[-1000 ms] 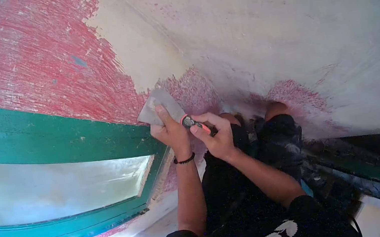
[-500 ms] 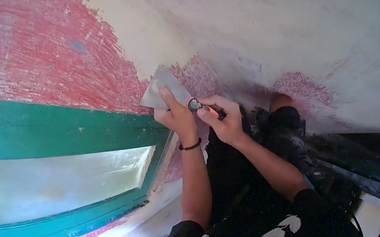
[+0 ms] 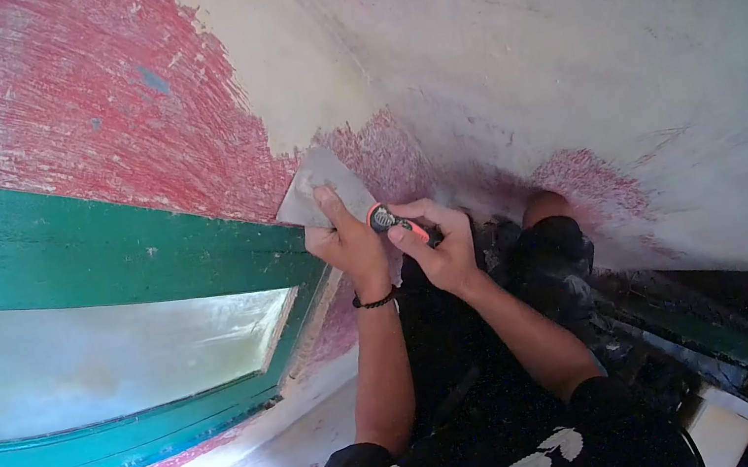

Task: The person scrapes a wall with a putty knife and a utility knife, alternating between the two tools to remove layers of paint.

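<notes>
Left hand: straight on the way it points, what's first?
The scraper's blade, under the left hand's thumb. Past the blade, likely the wall; one view leaves that gap unclear.

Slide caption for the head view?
Left hand on a putty knife's blade, right hand on the handle, beside a green frame.

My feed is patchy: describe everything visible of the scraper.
The scraper has a broad, grey, metal-looking blade with pale smudges and a black-and-orange handle. It sits slanted by the red-streaked wall; contact is unclear. The left hand has its thumb on the blade; the right hand holds the handle.
</notes>
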Demonstrator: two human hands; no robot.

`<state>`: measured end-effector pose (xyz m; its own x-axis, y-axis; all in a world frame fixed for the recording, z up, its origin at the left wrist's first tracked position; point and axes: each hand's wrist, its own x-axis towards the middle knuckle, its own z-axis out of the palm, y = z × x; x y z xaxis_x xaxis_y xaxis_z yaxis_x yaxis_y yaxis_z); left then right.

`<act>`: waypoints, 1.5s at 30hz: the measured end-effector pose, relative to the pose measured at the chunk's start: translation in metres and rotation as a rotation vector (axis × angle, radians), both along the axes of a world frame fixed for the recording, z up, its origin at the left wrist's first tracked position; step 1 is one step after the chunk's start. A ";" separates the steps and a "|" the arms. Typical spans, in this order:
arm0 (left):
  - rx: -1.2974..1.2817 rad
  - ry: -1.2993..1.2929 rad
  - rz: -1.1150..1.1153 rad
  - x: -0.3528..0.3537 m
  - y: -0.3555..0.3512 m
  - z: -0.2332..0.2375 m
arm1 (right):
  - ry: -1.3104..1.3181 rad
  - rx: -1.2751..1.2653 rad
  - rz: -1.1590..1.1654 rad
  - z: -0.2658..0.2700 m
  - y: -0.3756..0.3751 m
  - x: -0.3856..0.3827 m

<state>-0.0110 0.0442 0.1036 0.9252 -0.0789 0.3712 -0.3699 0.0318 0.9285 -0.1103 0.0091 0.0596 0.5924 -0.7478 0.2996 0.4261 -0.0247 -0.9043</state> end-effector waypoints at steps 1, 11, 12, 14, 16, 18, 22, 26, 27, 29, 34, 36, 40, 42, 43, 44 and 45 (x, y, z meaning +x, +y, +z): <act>0.005 0.001 0.004 0.001 0.003 -0.001 | -0.001 -0.016 -0.011 -0.002 0.003 0.000; 0.033 -0.031 -0.011 -0.002 0.000 0.011 | 0.005 -0.061 -0.030 0.001 -0.002 0.001; 0.020 -0.040 0.006 -0.003 0.003 0.007 | 0.019 -0.070 -0.021 0.001 0.002 -0.002; 0.042 -0.049 0.021 0.001 0.003 0.002 | 0.046 -0.055 0.007 0.002 0.005 -0.003; 0.116 -0.029 0.037 -0.002 0.007 0.006 | 0.018 0.039 0.028 0.002 0.002 -0.002; 0.065 -0.007 0.009 -0.003 0.004 0.005 | -0.015 0.081 0.033 0.005 -0.005 -0.002; 0.077 0.008 0.012 -0.006 0.005 0.003 | 0.060 0.006 0.034 0.001 -0.001 -0.005; 0.017 -0.067 -0.010 0.004 0.001 0.004 | -0.005 0.037 0.019 -0.003 0.003 0.004; 0.062 -0.061 -0.013 0.005 -0.001 0.010 | -0.011 0.074 0.028 0.004 0.000 0.005; 0.096 -0.027 -0.021 0.002 -0.001 0.014 | -0.012 0.089 0.037 0.008 -0.003 0.003; -0.017 -0.054 -0.012 -0.001 0.002 0.005 | 0.013 0.026 0.033 0.001 0.002 -0.001; 0.046 -0.043 -0.016 0.005 0.001 0.002 | -0.002 0.072 0.046 -0.001 0.004 -0.001; -0.044 -0.009 -0.047 -0.003 -0.003 0.008 | 0.012 0.064 0.015 0.002 -0.003 0.000; 0.004 0.012 -0.038 -0.006 0.002 0.007 | 0.021 0.061 0.010 -0.003 -0.001 0.000; 0.032 0.021 -0.031 -0.006 0.004 0.006 | 0.010 0.097 0.025 -0.006 0.004 0.000; 0.047 0.000 -0.031 -0.004 0.003 0.006 | -0.003 0.134 0.043 -0.008 0.007 0.002; 0.064 -0.018 -0.028 -0.001 0.003 0.006 | -0.003 0.111 0.029 -0.007 0.005 0.004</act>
